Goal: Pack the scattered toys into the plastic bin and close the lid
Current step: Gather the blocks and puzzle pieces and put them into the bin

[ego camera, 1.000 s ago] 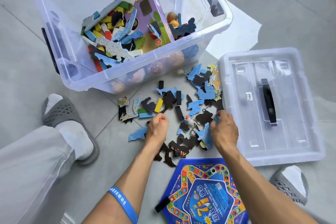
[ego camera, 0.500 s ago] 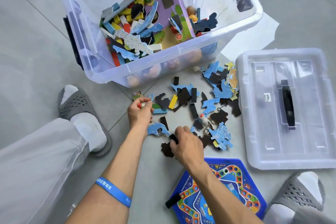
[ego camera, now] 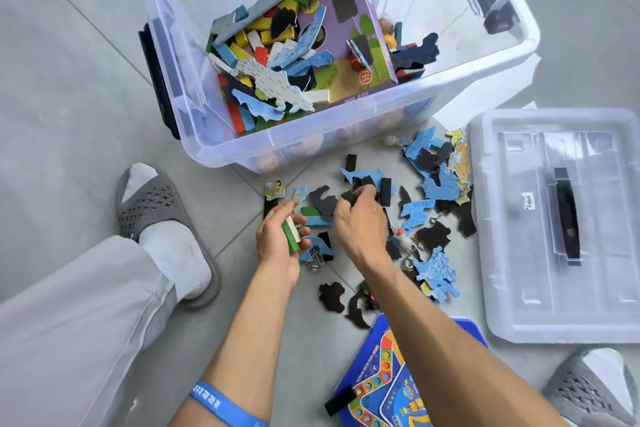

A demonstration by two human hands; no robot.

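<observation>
The clear plastic bin (ego camera: 353,135) stands open on the floor, holding coloured blocks, blue puzzle pieces and a purple box (ego camera: 349,42). In front of it, several blue and black puzzle pieces (ego camera: 434,184) lie scattered on the tiles. My left hand (ego camera: 277,236) grips a small stack of blocks, with a green block (ego camera: 290,236) showing between the fingers. My right hand (ego camera: 358,218) pinches a black piece (ego camera: 360,189) among the pile. The clear lid (ego camera: 554,288) with its black handle lies flat at the right.
A blue hexagonal game board (ego camera: 388,388) lies near my right forearm. Metal ring puzzles (ego camera: 313,258) sit among the pieces. My slippered feet are at the left (ego camera: 156,204) and bottom right (ego camera: 595,388). Grey tile floor surrounds everything.
My right hand has moved up and away from the near pieces to the black pieces by the bin. My left hand now shows a green block in its grip.
</observation>
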